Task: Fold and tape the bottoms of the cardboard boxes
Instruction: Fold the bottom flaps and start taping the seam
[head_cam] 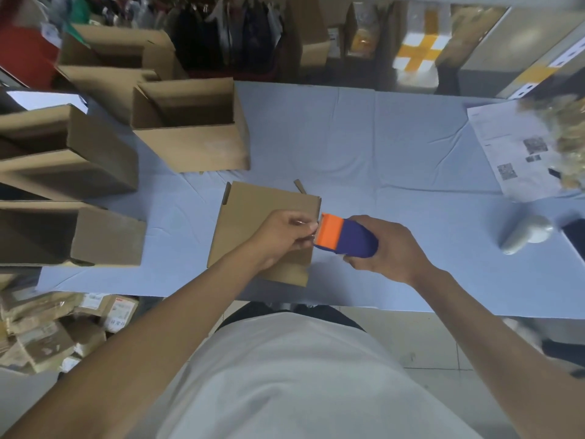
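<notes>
Nearest the person, the right hand has its grip clenched round the blue body of a tape dispenser, whose orange head points left toward the box being worked. The left hand lies over the right part of that cardboard box, its fingertips curled together in a pinching grip right at the dispenser's orange head; what they pinch is too small to make out, though it sits at the box's right edge. The box lies on the pale blue tabletop with a closed brown face upward, directly in front of the person, so it is beneath the left hand and just left of the dispenser, touching or nearly touching the orange head.

To the right on the tabletop, well apart from the hands, lies a grey rounded object. Farther right a printed sheet with square codes rests on the cloth.

On the left stand open boxes, stacked at the tabletop's edge. Beyond the worked box, another open box stands upright with its mouth upward.
</notes>
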Demonstrator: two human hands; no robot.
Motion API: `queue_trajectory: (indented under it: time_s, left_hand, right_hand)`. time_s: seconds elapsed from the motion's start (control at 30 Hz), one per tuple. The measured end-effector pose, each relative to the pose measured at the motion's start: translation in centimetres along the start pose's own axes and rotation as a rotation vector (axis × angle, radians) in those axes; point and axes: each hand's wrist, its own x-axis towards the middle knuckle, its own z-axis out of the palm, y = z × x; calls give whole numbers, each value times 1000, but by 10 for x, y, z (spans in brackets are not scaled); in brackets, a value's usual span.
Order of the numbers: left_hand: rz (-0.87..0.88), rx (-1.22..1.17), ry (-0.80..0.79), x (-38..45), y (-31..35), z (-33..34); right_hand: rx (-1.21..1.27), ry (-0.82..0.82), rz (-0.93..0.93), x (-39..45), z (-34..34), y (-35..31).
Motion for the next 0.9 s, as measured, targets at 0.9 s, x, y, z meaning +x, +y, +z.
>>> queue_trajectory:
  time_s: [0.9]
  left_hand:
    - [-49,514,298,2,-14,-30]
  right_hand:
    - [-203,-156,206,-21,5,35]
